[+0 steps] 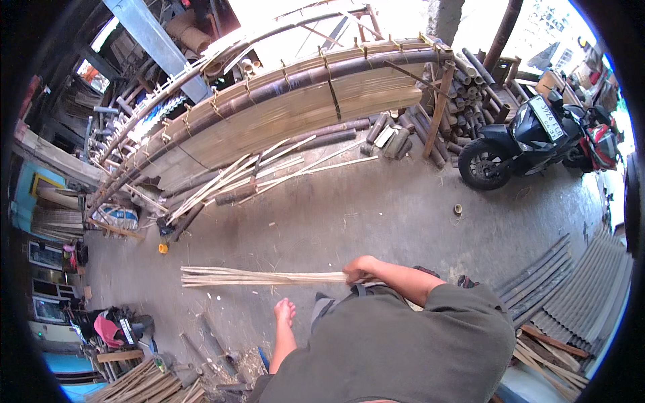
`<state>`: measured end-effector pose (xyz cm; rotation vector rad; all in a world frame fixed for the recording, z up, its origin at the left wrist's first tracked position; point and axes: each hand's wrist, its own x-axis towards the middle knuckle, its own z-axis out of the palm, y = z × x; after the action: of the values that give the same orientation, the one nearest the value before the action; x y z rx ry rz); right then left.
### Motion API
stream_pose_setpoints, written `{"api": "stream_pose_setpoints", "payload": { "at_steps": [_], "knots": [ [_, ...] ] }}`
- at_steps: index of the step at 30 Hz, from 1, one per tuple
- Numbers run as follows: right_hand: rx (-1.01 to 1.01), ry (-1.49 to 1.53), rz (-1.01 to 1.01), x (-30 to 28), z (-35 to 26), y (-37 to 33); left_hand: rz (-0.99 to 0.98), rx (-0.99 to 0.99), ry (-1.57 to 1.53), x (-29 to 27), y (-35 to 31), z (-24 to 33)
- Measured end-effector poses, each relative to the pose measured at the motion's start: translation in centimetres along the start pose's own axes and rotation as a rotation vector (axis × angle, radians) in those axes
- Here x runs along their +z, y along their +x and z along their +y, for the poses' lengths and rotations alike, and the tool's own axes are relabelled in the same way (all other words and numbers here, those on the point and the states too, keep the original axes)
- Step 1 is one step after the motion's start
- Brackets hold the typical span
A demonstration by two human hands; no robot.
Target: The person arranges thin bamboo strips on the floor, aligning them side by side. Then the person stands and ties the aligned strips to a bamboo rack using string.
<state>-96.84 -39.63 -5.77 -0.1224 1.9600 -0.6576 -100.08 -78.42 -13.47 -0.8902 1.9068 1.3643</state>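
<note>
A long bundle of pale split bamboo strips (262,277) stretches leftward from my right hand (361,269), low above the concrete floor or lying on it; I cannot tell which. The fingers of that hand are wrapped round the bundle's right end, close to my body. Toward the left end the strips fan slightly apart. My left hand (285,311) is below the bundle and apart from it, its fingers curled in with nothing visible in them. The strips' far right ends are hidden behind my right hand and forearm.
More pale strips (269,168) lie over dark bamboo poles ahead. Behind them stands a bamboo rack (269,87) with hanging slats. A motorcycle (531,141) is parked at the right, near corrugated sheets (584,289). A yellow tape roll (162,248) lies at the left.
</note>
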Motion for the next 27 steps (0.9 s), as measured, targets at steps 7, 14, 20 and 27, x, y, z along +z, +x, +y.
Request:
{"api": "stream_pose_setpoints", "payload": {
  "at_steps": [7,14,20,27],
  "knots": [
    [-0.034,-0.131,0.131,-3.6,-0.3,-0.3,0.000,-0.005,0.040,-0.5,-1.5,-0.1],
    [0.096,-0.097,0.000,-7.0,-2.7,-1.2,0.163,-0.230,-0.154,-4.6,1.3,-6.2],
    [0.193,-0.063,-0.042,-9.9,-4.2,-1.1,0.172,-0.292,-0.275,-3.8,2.2,-8.0],
    [0.228,-0.052,-0.063,-11.5,-2.3,1.3,0.057,-0.155,-0.248,-1.8,3.0,-4.6]
  ]
}}
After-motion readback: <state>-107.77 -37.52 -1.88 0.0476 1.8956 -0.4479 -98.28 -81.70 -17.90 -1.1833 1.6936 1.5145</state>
